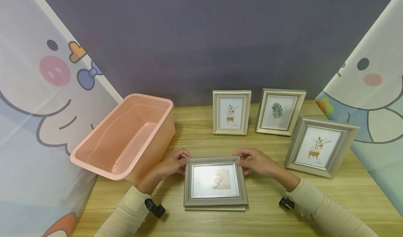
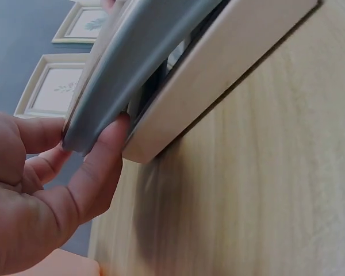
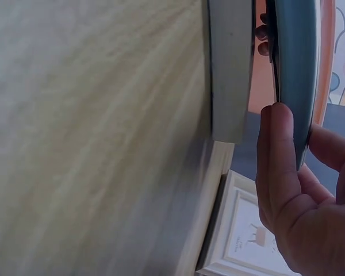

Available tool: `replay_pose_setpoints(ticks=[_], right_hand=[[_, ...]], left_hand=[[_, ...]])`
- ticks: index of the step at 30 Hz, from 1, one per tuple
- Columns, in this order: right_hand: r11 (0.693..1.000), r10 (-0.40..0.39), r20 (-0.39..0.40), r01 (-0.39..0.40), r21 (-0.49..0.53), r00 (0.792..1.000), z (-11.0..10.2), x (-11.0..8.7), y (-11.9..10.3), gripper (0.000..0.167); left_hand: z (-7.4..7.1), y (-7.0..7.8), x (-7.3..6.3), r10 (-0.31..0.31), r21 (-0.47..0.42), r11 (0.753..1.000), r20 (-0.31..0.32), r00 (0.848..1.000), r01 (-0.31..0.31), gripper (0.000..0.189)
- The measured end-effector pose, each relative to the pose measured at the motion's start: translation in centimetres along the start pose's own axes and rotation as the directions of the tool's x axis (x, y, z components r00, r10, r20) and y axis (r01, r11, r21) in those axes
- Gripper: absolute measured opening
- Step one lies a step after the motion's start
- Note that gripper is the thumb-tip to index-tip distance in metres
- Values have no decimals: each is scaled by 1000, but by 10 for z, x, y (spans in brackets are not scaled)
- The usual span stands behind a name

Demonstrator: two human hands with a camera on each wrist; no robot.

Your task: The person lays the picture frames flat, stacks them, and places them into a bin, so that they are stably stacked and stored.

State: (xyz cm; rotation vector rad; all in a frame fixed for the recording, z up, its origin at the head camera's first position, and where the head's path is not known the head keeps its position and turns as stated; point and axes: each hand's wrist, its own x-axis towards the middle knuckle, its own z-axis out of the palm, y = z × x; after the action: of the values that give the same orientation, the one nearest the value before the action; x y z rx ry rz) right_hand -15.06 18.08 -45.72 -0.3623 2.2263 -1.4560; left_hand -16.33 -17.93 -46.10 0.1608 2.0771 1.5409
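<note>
A grey picture frame point(image 1: 201, 182) lies face up near the front of the table, glare covering part of its picture. My left hand point(image 1: 173, 163) pinches its far left corner, thumb on top and fingers beneath. At the far right corner, my right hand point(image 1: 256, 163) grips it the same way. Under it lies a second, pale-edged frame point(image 2: 218, 75), mostly hidden and flat on the wood. Both wrist views show a gap between the two frames at the held end, so the grey one is tilted up off the lower one.
A pink plastic tub point(image 1: 167, 135) stands at the left of the wooden table point(image 1: 267, 195). Toward the back and right stand a cream frame point(image 1: 216, 113), a frame with a green leaf print point(image 1: 277, 110) and a grey frame with a plant print point(image 1: 318, 146). Cartoon panels flank both sides.
</note>
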Motion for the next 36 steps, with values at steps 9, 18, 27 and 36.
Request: replay_pose_setpoints(ticks=[9, 18, 27, 36], right_hand=[[1000, -1, 14, 1, -8, 1000, 4, 1, 5, 34], [997, -24, 14, 25, -79, 1000, 9, 4, 14, 32], [994, -43, 31, 46, -102, 999, 12, 2, 17, 30], [982, -57, 32, 62, -176, 998, 10, 1, 10, 33]], left_hand=[[1, 0, 1, -23, 38, 999, 30, 999, 22, 18], [5, 8, -4, -49, 191, 979, -95, 994, 67, 14], [8, 2, -8, -31, 204, 978, -103, 994, 51, 13], [5, 5, -5, -14, 244, 969, -97, 995, 37, 13]])
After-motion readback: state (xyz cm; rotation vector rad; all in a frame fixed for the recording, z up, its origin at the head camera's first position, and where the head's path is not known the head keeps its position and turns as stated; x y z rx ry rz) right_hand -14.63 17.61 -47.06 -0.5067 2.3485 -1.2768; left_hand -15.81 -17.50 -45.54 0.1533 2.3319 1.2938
